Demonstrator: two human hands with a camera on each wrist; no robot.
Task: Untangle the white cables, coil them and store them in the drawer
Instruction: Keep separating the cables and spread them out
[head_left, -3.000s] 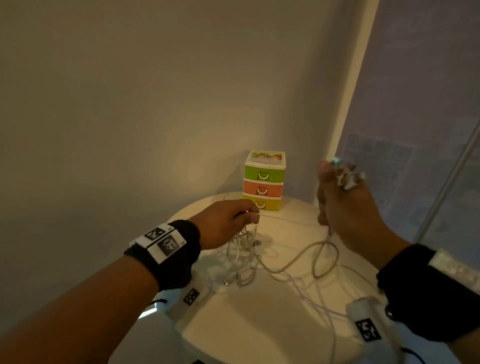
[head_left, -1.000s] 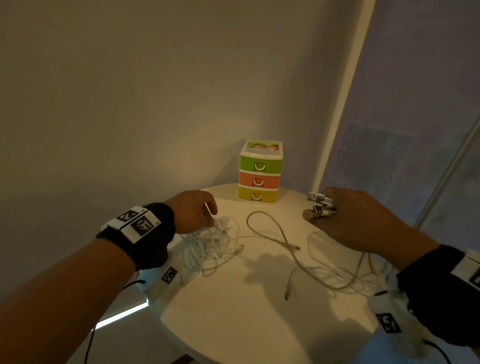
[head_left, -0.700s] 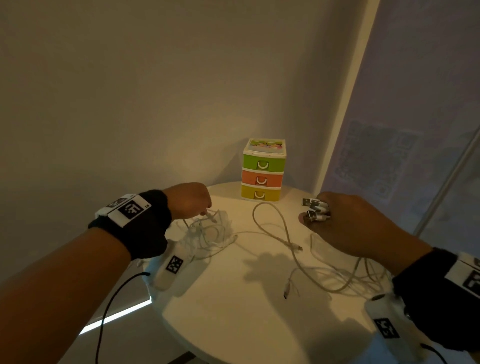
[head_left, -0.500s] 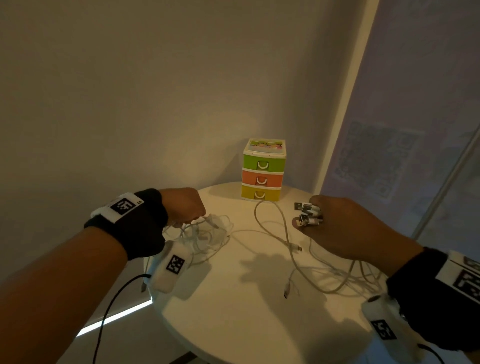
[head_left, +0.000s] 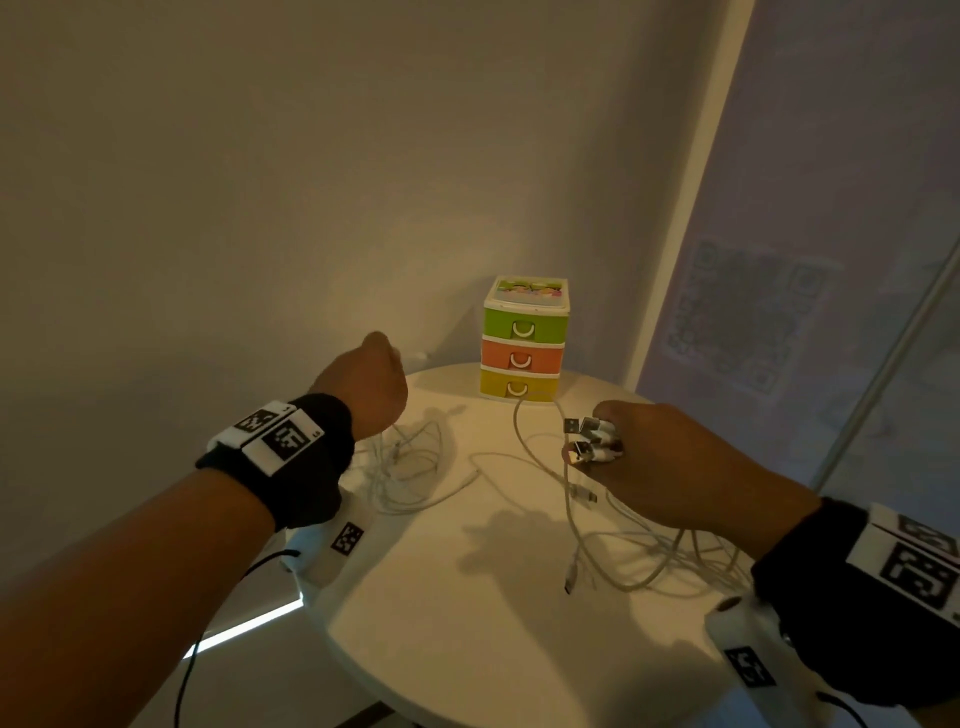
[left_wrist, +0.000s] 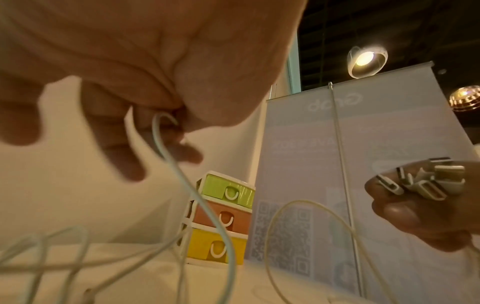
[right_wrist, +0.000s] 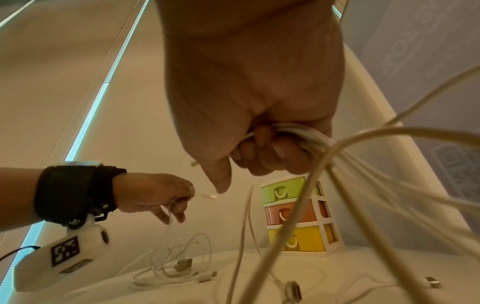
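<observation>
**Fig.: Two hands separating white cables on a round table**

L hand (head_left: 366, 387) is raised above the table's left side, thumb and forefinger pinching one thin white cable (left_wrist: 166, 152) near its plug end; the small connector (right_wrist: 209, 196) sticks out past the fingertips. Other fingers hang loosely curled. This cable drops from the pinch into a loose tangle of white cables (head_left: 410, 467) lying on the tabletop below the hand.

R hand (head_left: 675, 467) is clenched round a bundle of several cables, w/ a cluster of USB plugs (head_left: 589, 441) protruding from the fist toward the drawer unit. The held strands (right_wrist: 363, 185) trail down from the fist and spread over the table's right side (head_left: 665, 561), ends loose.

Small drawer unit (head_left: 523, 343) stands at the table's (head_left: 467, 649) far edge, near the wall: green drawer on top, orange mid, yellow bottom, all closed. One cable loop (head_left: 519, 415) lies just in front of the yellow drawer.

Both wrists carry black bands w/ marker tags (head_left: 283, 439).
</observation>
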